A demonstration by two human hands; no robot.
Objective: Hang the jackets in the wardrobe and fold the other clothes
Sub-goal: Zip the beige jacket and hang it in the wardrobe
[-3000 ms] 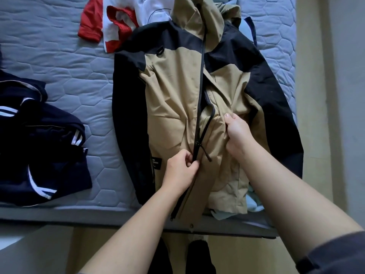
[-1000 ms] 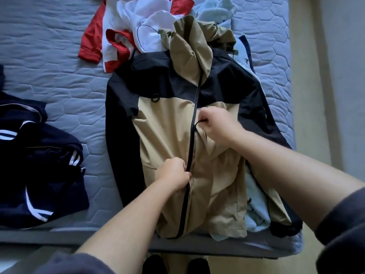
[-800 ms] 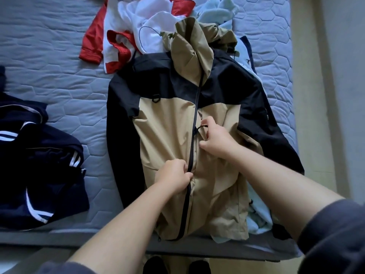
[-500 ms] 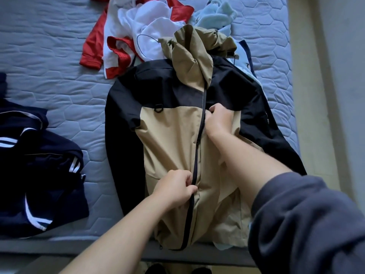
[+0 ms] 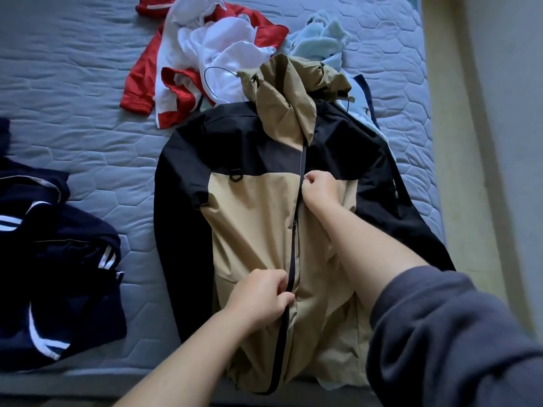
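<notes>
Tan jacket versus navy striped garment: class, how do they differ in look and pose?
The tan jacket lies spread, front up; the navy striped garment lies bunched. The jacket is gripped by the left hand and right hand; the navy garment is untouched. Both lie on the mattress.

A tan-and-black jacket lies mid-frame on the bed. The left hand pinches its zipper low down and the right hand pinches it at the chest. Navy clothes lie at the left.
</notes>
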